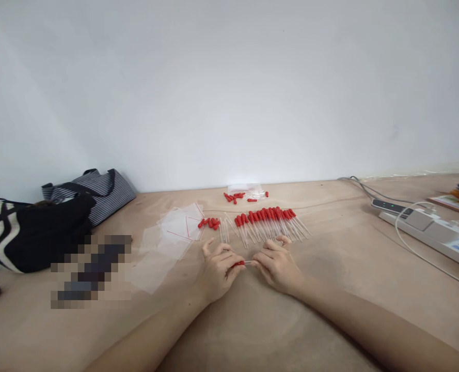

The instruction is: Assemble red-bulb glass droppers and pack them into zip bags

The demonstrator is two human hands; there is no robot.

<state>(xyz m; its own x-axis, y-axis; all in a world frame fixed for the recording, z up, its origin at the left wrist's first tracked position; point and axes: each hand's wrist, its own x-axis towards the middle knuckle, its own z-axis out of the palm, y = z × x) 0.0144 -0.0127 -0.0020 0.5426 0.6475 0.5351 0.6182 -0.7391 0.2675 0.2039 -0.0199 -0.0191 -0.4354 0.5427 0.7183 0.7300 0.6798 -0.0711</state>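
Between thumb and fingers, my left hand pinches a red rubber bulb. My right hand grips a thin clear dropper tube, whose left end meets the bulb's mouth; how deep it sits is too small to tell. Just beyond my hands lies a row of droppers, red bulbs at the far end and clear tubes toward me. Left of that row are several bare clear tubes and a small group of loose red bulbs.
Clear zip bags are spread on the wooden table at left. More red bulbs lie near the wall by a plastic bag. A black bag and striped bag stand left; a power strip with cables lies right.
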